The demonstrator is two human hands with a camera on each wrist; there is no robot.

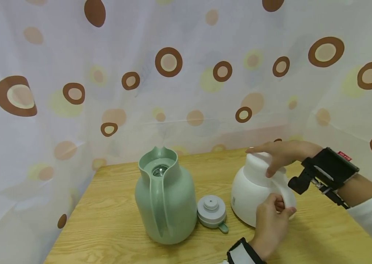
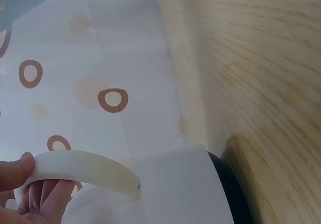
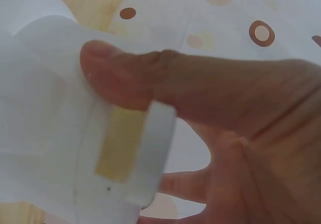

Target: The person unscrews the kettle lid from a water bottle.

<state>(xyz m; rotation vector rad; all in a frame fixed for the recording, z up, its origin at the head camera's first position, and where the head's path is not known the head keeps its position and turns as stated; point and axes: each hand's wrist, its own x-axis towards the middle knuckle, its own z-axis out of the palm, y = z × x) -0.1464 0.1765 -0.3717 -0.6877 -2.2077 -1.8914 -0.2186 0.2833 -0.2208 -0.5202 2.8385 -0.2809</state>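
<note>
A white thermos jug (image 1: 246,198) stands at the right of the wooden table. My left hand (image 1: 271,223) grips its curved handle (image 1: 283,189), and the left wrist view shows the fingers wrapped under the handle (image 2: 95,169) with the thumb on top. Over the jug's top lies my right hand (image 1: 279,157), thumb down against the neck and fingers spread across to the far side. Up close in the right wrist view, that thumb (image 3: 115,78) presses beside the jug's white lid (image 3: 158,153), with a yellowish patch showing under the lid's edge.
A green thermos jug (image 1: 169,205), its mouth uncovered, stands left of the white one. Between them a grey stopper (image 1: 211,211) with a green tab lies on the table (image 1: 106,220). A patterned curtain (image 1: 186,91) hangs behind the table and along both sides.
</note>
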